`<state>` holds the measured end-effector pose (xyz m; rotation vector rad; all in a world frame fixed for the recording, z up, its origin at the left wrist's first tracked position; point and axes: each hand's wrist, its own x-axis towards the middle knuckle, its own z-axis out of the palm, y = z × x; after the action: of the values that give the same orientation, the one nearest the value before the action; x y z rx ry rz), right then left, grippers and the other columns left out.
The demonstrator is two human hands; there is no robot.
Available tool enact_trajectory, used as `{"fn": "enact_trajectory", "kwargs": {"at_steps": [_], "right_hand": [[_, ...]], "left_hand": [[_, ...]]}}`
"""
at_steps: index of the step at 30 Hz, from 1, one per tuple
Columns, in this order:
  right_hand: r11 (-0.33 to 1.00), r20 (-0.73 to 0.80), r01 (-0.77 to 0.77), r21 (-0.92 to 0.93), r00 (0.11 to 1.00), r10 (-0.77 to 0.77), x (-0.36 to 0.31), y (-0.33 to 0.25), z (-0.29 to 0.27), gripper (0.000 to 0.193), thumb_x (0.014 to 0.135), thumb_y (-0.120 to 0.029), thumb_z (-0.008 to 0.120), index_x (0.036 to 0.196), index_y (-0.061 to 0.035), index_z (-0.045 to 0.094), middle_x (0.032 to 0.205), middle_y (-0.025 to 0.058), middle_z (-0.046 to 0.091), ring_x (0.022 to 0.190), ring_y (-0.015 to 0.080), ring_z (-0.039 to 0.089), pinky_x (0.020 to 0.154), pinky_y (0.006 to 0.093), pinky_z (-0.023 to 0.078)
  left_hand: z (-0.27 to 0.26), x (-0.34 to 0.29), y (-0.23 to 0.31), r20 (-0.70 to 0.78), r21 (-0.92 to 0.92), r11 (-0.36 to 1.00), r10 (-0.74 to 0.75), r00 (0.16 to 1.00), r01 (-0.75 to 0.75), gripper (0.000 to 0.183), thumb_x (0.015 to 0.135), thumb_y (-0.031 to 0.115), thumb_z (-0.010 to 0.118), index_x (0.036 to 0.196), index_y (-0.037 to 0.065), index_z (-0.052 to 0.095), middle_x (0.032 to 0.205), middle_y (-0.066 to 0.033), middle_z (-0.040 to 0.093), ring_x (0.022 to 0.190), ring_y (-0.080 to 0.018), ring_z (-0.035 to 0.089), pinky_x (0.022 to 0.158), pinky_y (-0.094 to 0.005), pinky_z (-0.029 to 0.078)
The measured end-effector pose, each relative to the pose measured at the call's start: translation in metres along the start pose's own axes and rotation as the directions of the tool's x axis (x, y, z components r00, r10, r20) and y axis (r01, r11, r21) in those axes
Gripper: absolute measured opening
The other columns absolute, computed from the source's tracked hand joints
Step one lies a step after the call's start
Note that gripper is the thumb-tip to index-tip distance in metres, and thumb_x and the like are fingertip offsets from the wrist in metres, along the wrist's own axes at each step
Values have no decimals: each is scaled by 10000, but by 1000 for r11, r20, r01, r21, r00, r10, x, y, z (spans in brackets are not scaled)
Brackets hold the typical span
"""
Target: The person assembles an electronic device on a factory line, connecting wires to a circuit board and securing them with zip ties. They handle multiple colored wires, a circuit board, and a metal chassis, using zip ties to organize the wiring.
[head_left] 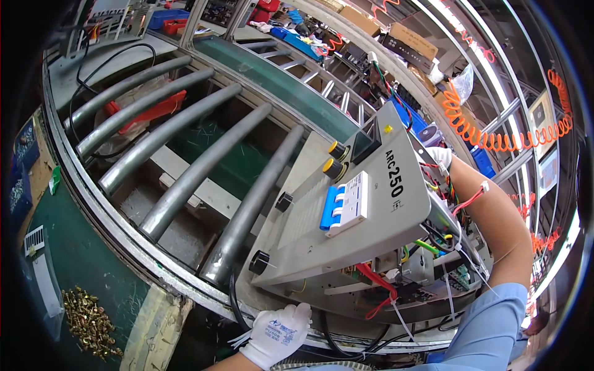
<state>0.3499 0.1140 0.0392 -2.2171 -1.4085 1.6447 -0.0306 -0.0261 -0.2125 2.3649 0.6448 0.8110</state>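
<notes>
A grey welding machine (297,241) with its cover off stands tilted in view on the roller conveyor. Its front panel carries a blue-and-white breaker switch (344,206), yellow-capped knobs (334,168) and black terminals. My left hand (278,334), in a white glove, is closed in front of the machine's near edge; thin white cable ties (240,339) stick out beside it. Reaching around the machine's open right side, my gloved right hand (440,157) is at the top behind the panel, its fingers mostly hidden. Red wires (377,281) and loose cable-tie tails hang from the open side.
Steel rollers (207,173) run along the conveyor to the left. A pile of brass-coloured screws (91,323) lies on the green bench at lower left. An orange coiled air hose (495,136) hangs at upper right. A black cable (234,297) passes below the machine's corner.
</notes>
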Motion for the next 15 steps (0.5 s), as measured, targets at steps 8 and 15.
{"fn": "enact_trajectory", "kwargs": {"at_steps": [8,15], "right_hand": [[973,107,228,38,967,-231,-9,-6,4,324,990,-220,552,1256,-37,588,982,13,638,842,87,540,727,269,456],[914,-69,356,194,934,-349,-9,-25,20,352,999,-283,544,1244,-34,587,1084,-1,639,934,73,561,825,251,473]], "left_hand": [[-16,5,11,22,-163,985,-51,998,54,116,842,176,548,903,104,614,751,-121,638,658,-297,650,556,-436,504],[-19,7,20,-18,-113,987,-113,993,110,95,868,157,527,873,110,610,714,-116,627,619,-310,636,552,-439,505]]}}
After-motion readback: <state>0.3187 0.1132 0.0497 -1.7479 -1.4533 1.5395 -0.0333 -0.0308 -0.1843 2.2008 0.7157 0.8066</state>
